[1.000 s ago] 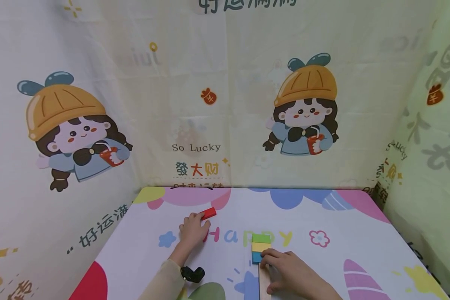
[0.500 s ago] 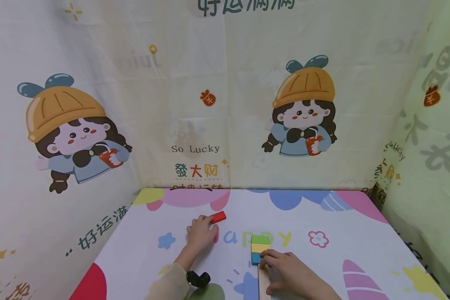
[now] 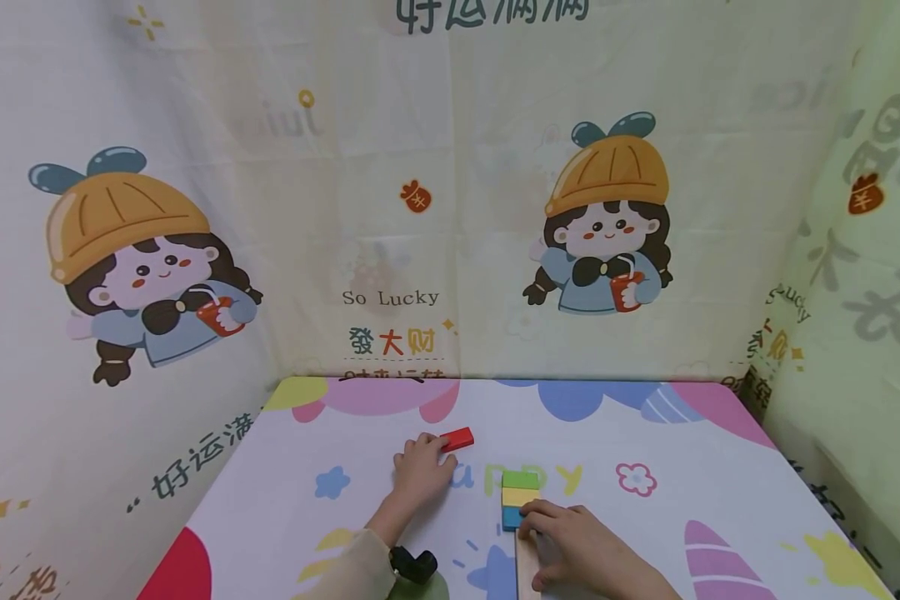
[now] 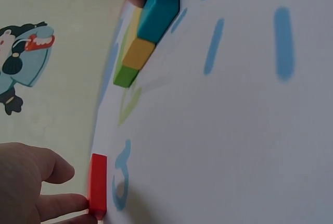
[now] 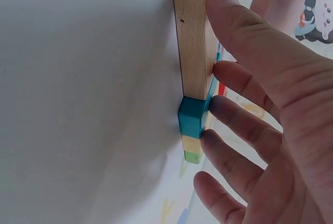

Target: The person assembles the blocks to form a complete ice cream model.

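Note:
My left hand [image 3: 420, 473] touches the near end of a red block [image 3: 461, 437] lying flat on the table. In the left wrist view its fingertips meet the red block [image 4: 98, 185], while the thumb stays apart from it. My right hand [image 3: 592, 543] rests with its fingertips on a long plain wooden block [image 5: 192, 36] and a teal block [image 5: 192, 115]. Beyond the teal block, a yellow block [image 3: 521, 497] and a green block [image 3: 521, 479] continue the row, edge against edge. The near end of the wooden block runs out of the head view.
A printed white tabletop [image 3: 645, 533] bears the blocks. Patterned cloth [image 3: 457, 250] stands behind it and along both sides. A black wrist device [image 3: 414, 567] sits on my left wrist.
My left hand has moved right across the table, and the red block has slid right with it, closer to the row. The right hand and the row keep their places.

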Available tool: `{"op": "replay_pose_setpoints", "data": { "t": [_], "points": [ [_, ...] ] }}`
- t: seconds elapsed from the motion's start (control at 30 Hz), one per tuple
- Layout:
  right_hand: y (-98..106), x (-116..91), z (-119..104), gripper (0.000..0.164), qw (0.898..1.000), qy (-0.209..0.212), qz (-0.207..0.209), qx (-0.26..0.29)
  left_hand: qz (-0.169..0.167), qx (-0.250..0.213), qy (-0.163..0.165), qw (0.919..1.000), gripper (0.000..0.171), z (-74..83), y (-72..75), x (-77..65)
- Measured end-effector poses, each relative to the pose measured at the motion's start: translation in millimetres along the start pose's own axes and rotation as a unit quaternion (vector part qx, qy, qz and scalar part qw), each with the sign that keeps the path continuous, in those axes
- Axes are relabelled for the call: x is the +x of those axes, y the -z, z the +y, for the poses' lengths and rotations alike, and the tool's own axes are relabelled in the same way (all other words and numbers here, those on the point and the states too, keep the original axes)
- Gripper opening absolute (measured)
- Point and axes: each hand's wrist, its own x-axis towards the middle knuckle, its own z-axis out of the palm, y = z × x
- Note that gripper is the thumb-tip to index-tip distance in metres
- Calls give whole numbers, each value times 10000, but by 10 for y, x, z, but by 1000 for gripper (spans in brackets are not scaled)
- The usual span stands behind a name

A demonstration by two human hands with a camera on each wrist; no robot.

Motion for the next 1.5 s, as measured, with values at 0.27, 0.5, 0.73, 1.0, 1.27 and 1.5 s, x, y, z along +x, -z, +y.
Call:
{"op": "replay_pose_setpoints", "data": {
  "t": [0.27, 0.5, 0.73, 1.0, 1.27, 1.5],
  "points": [
    [12, -1, -6, 47, 10000, -66, -11, 69, -199, -134, -34, 9997, 42, 165, -68, -32],
    [21, 9, 0, 46, 9998, -140, -54, 118, -289, -219, -212, 9991, 39, 287, -161, -54],
    [-7, -14, 15, 47, 9999, -61, -44, 92, -330, -193, -479, 9981, 35, 374, -207, -121],
    [-5, -24, 19, 47, 9996, -154, -180, 172, -420, -169, -577, 9973, 35, 450, -279, -149],
    [-8, -25, 22, 47, 9995, -172, -187, 187, -508, -170, -647, 9965, 35, 576, -353, -200],
    [-26, -37, 38, 47, 9998, -79, -117, 118, -579, -108, -714, 9957, 35, 624, -374, -225]
  ]
}}
